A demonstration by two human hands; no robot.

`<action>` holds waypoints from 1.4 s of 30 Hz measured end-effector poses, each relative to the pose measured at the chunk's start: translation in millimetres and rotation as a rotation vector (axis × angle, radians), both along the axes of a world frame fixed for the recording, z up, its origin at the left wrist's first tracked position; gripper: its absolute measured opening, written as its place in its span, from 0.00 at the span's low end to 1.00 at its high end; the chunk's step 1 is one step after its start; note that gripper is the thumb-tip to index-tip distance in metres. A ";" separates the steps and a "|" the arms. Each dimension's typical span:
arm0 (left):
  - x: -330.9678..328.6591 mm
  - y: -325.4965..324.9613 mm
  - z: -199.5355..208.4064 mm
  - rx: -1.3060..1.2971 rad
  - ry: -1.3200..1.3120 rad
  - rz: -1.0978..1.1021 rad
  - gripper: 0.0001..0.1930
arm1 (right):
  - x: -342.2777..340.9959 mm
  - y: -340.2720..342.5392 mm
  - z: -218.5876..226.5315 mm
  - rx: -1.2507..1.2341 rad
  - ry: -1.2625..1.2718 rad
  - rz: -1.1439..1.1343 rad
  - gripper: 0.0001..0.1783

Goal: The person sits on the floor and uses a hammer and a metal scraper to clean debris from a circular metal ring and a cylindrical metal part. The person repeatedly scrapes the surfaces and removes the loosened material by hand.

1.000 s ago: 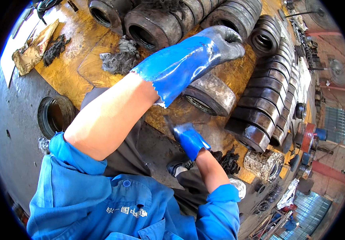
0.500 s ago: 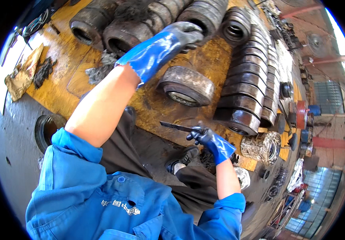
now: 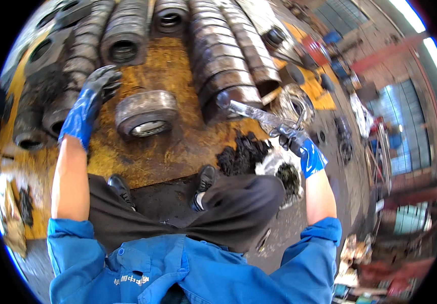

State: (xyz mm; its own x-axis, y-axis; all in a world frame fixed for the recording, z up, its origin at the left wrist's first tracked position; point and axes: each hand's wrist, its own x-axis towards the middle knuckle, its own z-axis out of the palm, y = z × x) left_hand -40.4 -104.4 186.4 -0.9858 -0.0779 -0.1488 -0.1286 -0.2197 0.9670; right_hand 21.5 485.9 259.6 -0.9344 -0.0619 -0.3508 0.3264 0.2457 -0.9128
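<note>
My left hand (image 3: pixel 99 86), in a blue and black rubber glove, is beside the rows of dark metal rings at the left. Its fingers are stretched out and hold nothing. In my right hand (image 3: pixel 290 138), gloved alike, is a flat metal blade (image 3: pixel 249 110) like a scraper or file. Its far end points up-left, in front of the long row of shiny rings (image 3: pixel 223 66). A single thick steel ring (image 3: pixel 145 104) lies between my hands on the yellow, oil-stained work surface (image 3: pixel 162 63).
Below my right hand are black, greasy rags (image 3: pixel 244 152) and a white bag (image 3: pixel 289 177) with dark grease in it. A plastic-wrapped ring (image 3: pixel 294 104) is beyond that hand. Brown cardboard (image 3: pixel 11 220) lies far left. My shoes (image 3: pixel 206 177) are at the surface's near edge.
The view has turned, so the bench sits further left. My left hand has drawn away from the ring rows' ends. The blade in my right hand has swung over toward the right-hand rings.
</note>
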 end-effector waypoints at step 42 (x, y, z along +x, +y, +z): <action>-24.8 22.1 -109.7 -0.202 -0.261 -0.185 0.23 | 257.1 -13.3 -452.6 1.091 -0.021 -0.133 0.18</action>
